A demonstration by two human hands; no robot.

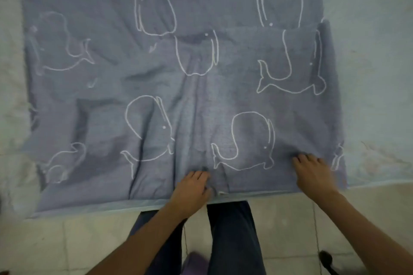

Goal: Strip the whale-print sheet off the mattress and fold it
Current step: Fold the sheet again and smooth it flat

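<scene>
Fingers (202, 175) of the left hand (192, 187) curled round a bunched ridge of the whale-print sheet (201, 96) near its front edge. The right hand (312, 171) pressed down beside it, fingers loosely spread. That sheet lay wrinkled across the pale mattress (368, 73).

Grey-blue sheet (201, 87), white whale outlines; pale mattress (368, 73); beige floor tiles (290, 219); dark trousers (232, 241).
</scene>
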